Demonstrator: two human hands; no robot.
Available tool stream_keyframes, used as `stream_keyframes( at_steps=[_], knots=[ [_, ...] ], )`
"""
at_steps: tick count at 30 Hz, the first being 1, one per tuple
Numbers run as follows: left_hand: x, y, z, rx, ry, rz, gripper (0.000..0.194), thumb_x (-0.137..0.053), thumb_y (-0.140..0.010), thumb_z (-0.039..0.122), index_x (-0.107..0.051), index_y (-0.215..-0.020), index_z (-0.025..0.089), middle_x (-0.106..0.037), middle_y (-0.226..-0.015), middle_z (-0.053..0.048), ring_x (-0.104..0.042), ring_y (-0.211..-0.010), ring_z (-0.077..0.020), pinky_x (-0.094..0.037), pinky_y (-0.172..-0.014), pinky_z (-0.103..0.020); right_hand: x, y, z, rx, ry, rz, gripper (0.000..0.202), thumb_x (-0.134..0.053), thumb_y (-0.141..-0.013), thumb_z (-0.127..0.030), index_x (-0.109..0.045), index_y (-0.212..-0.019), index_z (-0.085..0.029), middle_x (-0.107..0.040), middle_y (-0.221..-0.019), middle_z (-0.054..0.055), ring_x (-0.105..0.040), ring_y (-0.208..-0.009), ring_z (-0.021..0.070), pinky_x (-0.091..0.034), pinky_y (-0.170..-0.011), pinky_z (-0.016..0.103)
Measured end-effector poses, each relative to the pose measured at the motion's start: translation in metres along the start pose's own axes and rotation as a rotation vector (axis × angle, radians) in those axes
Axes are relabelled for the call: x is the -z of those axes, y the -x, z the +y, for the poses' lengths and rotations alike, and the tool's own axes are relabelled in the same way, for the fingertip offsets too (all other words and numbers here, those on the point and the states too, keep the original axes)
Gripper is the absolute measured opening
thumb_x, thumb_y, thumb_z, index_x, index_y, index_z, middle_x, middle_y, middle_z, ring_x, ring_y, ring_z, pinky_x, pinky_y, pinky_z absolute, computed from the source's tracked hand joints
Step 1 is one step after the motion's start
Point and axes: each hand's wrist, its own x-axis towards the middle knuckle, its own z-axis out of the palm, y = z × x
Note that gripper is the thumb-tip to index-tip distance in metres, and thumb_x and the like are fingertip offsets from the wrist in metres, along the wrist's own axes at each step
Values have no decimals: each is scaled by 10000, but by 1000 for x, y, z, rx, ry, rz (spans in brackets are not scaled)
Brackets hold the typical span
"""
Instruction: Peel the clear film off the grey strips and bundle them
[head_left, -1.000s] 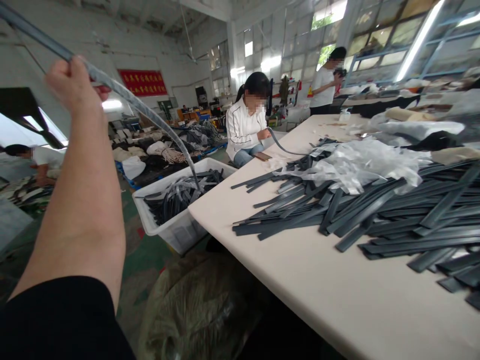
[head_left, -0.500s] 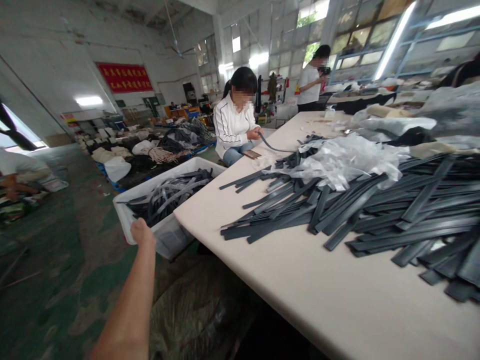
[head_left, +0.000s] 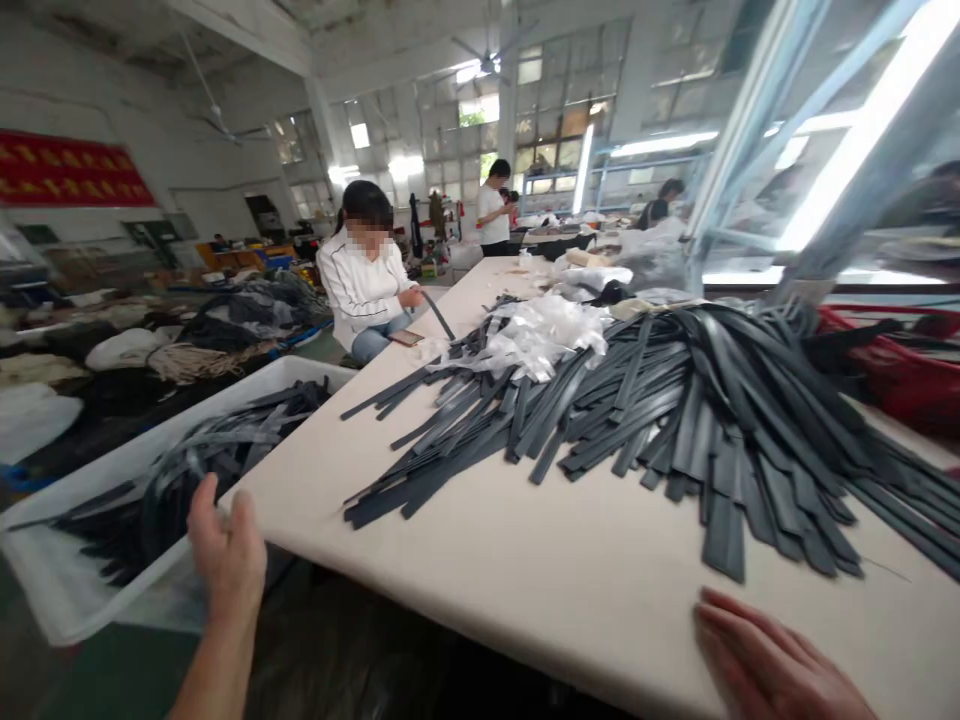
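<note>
My left hand [head_left: 227,550] is beside the near corner of the pale table [head_left: 480,570], its thumb and fingers apart with nothing between them. Just past it stands a white plastic bin [head_left: 71,610] holding loose dark strips [head_left: 202,460]. Low over the table's front part, my right hand [head_left: 765,650] stretches out its fingers and holds nothing; whether it touches the tabletop I cannot tell. A little beyond it lie the ends of a large heap of flat dark grey strips [head_left: 675,400], fanned out across the table. Crumpled clear plastic [head_left: 547,335] covers the heap's far left part.
Across the table corner sits a person in a white jacket [head_left: 360,280], holding a dark strip. A phone [head_left: 406,338] lies near that person. Another person [head_left: 495,210] stands farther back. A blue-grey metal frame [head_left: 750,150] with lights rises at the right, near a red container [head_left: 892,370].
The view has swung to the right. My left hand has come off the bin's rim and its fingers have opened. My right hand has come into view at the lower right.
</note>
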Motion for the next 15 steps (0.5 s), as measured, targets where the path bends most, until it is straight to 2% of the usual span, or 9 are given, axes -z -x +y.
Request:
stream_keyframes(
  at_steps=[3, 5, 8, 11, 15],
  knots=[
    [-40, -4, 53, -231, 94, -129, 515, -484, -920, 460, -548, -1335, 162, -542, -1414, -114, -452, -1336, -333, -316, -1153, -476, 7, -7, -7, 64, 44, -114, 262, -517, -886, -400, -757, -883, -295, -757, -1015, 36, -729, -874, 247, -609, -789, 385],
    [-73, 2, 87, -400, 160, -233, 464, -464, -932, 458, -613, -1240, 144, -561, -1381, -144, -459, -1331, -317, -305, -1158, -476, 8, -7, -11, 37, 64, -94, 275, -490, -913, -369, -745, -879, -271, -748, -1023, 48, -716, -902, 232, -595, -811, 368],
    [-128, 19, 138, -612, 186, -412, 389, -444, -940, 457, -692, -1053, 179, -615, -1299, -136, -500, -1287, -291, -309, -1153, -482, 2, 0, -17, 13, 98, -14, 258, -492, -931, -360, -721, -998, -260, -715, -1121, 56, -689, -967, 225, -574, -822, 351],
    [-183, 43, 188, -737, 54, -602, 338, -453, -941, 409, -716, -939, 197, -649, -1256, -119, -516, -1265, -278, -328, -1137, -459, -3, 8, -22, 4, 145, 23, 249, -507, -936, -366, -697, -1062, -266, -697, -1167, 49, -672, -999, 229, -542, -851, 358],
    [-251, 78, 243, -820, -84, -748, 258, -508, -920, 314, -713, -1057, 237, -646, -1291, -75, -449, -1323, -279, -324, -1110, -463, -5, 12, -23, 21, 170, 44, 235, -532, -927, -362, -679, -1082, -266, -688, -1186, 36, -662, -1036, 224, -506, -894, 354]
  ],
)
